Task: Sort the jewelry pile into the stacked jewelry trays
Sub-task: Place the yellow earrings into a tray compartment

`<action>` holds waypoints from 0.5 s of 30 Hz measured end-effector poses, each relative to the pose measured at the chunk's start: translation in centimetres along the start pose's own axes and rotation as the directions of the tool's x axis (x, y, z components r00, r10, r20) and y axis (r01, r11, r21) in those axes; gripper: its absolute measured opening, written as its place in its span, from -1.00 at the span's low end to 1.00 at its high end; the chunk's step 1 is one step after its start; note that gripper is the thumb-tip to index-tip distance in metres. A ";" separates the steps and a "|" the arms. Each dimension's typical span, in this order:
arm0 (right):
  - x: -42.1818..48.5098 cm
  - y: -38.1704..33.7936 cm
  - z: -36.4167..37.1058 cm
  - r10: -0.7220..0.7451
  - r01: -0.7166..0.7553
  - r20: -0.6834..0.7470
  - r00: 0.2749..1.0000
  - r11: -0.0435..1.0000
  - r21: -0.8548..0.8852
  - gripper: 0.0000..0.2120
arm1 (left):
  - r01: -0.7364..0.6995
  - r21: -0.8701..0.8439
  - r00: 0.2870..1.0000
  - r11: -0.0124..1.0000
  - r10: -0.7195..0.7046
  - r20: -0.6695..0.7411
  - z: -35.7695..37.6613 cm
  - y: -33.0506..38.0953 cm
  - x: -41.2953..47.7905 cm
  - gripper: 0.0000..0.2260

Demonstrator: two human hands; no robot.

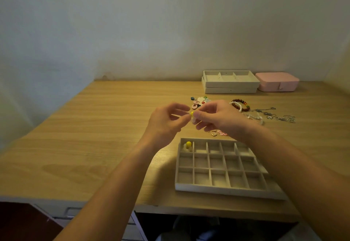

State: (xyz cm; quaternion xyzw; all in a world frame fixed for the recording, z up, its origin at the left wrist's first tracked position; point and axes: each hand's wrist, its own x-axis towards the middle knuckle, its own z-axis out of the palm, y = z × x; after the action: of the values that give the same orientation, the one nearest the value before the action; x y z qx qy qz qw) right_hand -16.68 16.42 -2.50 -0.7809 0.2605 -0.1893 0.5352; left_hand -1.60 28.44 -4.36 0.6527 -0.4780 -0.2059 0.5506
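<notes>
1. Wooden counter [94, 146] carries all the items; dim drawers show below its near edge at 6 o'clock.
2. Nearest lies the grid tray [217, 188], flat and on its own, judged to be set close so its small compartments are within easy reach. Its 11 o'clock corner compartment holds a yellow-topped piece [188, 144]. The other compartments in view look bare, though the right forearm covers the 2 o'clock corner.
3. Beyond the tray's far edge, the left hand [164, 121] and right hand [217, 117] meet at the fingertips. Both pinch a small yellow item [192, 113], raised off the counter. Judgement: it matches the piece already filed and is being checked or turned before it joins that compartment.
4. Two small pink pieces [217, 132] lie under the right hand.
5. The jewelry pile spreads from 12 to 2 o'clock of the hands: coloured charms [200, 101], beaded bracelets [240, 105], then silver chains [274, 115]. This stock is unsorted.
6. Farther, at 1 o'clock, the stacked trays [230, 84] sit near the wall, the top one open with long compartments. A pink box [277, 81] sits closed just beside them at their 3 o'clock.
</notes>
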 end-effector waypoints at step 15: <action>-0.9 -0.5 1.5 0.069 -0.075 0.080 0.994 0.995 0.068 -0.83 | 0.045 -0.017 0.996 0.999 -0.043 0.075 -1.4 -0.1 -1.8 -0.92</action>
State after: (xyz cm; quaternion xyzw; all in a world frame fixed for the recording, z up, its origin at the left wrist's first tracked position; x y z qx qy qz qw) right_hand -16.45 18.21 -2.61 -0.7584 0.2607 -0.1484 0.5787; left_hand -1.26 30.70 -4.48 0.6495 -0.4819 -0.2468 0.5338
